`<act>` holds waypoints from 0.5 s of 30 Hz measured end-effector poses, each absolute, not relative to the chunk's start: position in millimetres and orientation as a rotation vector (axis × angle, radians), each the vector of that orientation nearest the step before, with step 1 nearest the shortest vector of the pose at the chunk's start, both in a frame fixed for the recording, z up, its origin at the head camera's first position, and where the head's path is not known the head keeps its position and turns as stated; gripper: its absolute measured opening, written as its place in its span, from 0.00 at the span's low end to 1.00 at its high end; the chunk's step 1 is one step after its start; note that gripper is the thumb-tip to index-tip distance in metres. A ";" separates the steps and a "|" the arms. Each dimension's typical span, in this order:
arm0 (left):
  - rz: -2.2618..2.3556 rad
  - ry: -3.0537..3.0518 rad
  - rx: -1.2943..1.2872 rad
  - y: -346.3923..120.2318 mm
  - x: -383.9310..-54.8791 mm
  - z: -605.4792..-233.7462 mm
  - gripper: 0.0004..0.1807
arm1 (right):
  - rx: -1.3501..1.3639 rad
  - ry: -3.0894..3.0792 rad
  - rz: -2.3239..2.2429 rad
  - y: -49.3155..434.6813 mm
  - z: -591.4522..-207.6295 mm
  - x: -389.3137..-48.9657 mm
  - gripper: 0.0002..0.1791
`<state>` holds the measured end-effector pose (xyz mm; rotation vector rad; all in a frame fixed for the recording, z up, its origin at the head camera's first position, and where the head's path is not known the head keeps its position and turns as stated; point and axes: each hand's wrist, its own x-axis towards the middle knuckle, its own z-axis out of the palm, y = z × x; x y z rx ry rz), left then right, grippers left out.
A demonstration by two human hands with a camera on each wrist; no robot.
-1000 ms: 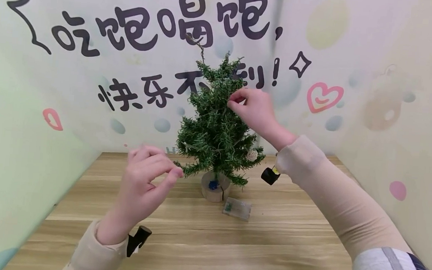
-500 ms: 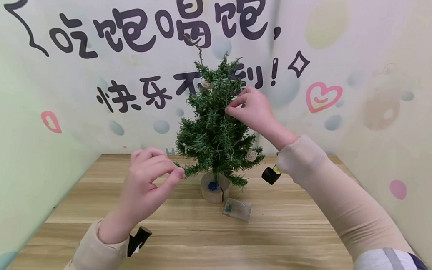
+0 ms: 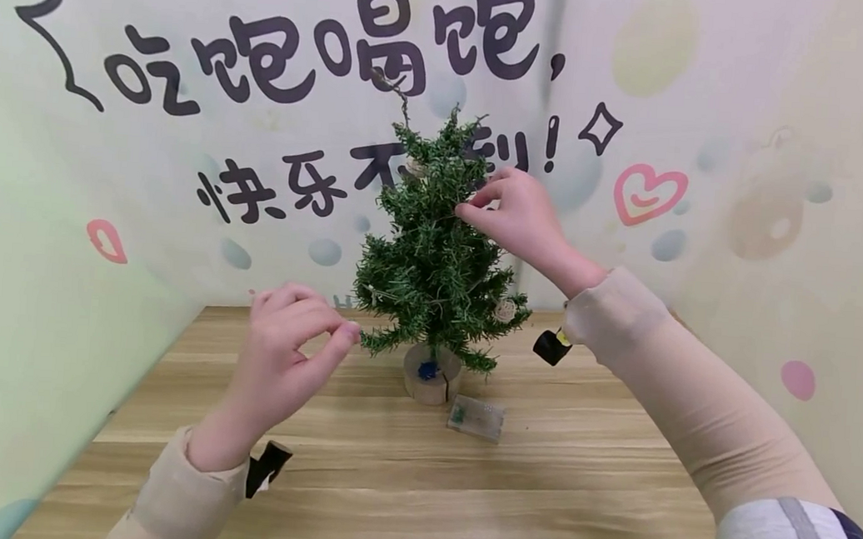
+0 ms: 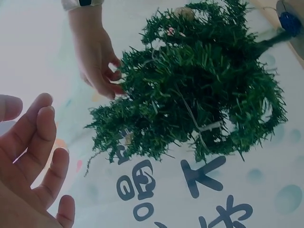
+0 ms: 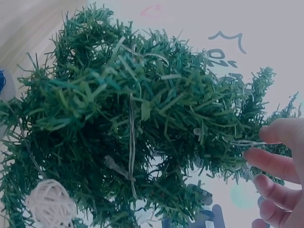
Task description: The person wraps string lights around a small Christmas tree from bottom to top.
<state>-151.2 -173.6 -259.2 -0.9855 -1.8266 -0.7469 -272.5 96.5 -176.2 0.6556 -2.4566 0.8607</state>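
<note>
A small artificial Christmas tree (image 3: 433,253) stands upright on a round wooden base (image 3: 430,378). Thin wire (image 5: 132,137) runs through its branches, and a pale woven ball (image 3: 505,310) hangs low on the right. At the upper right side of the tree, my right hand (image 3: 525,218) pinches a strand of the wire between thumb and forefinger. My left hand (image 3: 282,359) hovers by the lower left branch, fingers loosely bent; nothing shows between its thumb and fingers in the left wrist view.
A clear plastic box (image 3: 476,418) lies on the wooden table (image 3: 386,492) just in front of the base. Behind the tree rises a wall (image 3: 275,142) with dark lettering. Black camera mounts (image 3: 551,346) stick out at both wrists.
My right hand still pinches at the same side of the tree, shifting only slightly. My left hand has drawn a little to the left, away from the branch tip.
</note>
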 end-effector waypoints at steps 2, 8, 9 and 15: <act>-0.739 -1.850 -0.978 -177.9 -156.6 -257.3 0.11 | 0.651 -2.447 0.868 99.0 -177.0 -273.5 0.16; -0.686 -1.953 -0.931 -195.2 -178.6 -247.0 0.12 | 0.667 -2.407 0.850 110.7 -176.8 -276.4 0.15; -0.662 -2.000 -0.901 -198.1 -181.6 -245.2 0.15 | 0.668 -2.403 0.860 114.1 -177.0 -277.4 0.15; -0.447 -2.441 -0.642 -212.1 -193.6 -239.3 0.33 | 0.687 -2.436 0.895 144.2 -185.3 -285.5 0.19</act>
